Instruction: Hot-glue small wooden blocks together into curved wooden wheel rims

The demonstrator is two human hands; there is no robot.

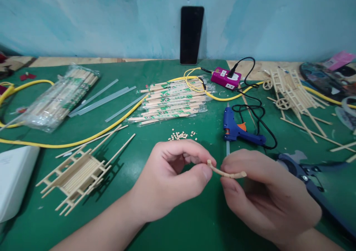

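Note:
A short, curved strip of small wooden pieces (226, 174) is held up between my two hands over the green table. My left hand (175, 173) pinches its left end between thumb and fingertips. Nearer the other end, the thumb and forefinger of my right hand (267, 191) grip the strip. Beyond my hands lies a small pile of cut wooden bits (180, 135). A blue hot glue gun (236, 128) lies behind my right hand, a glue stick in its back end. To the left sits a small wooden cart frame (82, 173) made of sticks.
Wrapped chopsticks (172, 102) lie mid-table, with a bagged bundle (61, 95) and clear glue sticks (107, 100) to the left. A yellow cable (111, 126) crosses the table to a purple power socket (226, 77). Pliers-like cutters (314, 188) and another stick model (292, 95) are at right; a phone (191, 35) leans on the wall.

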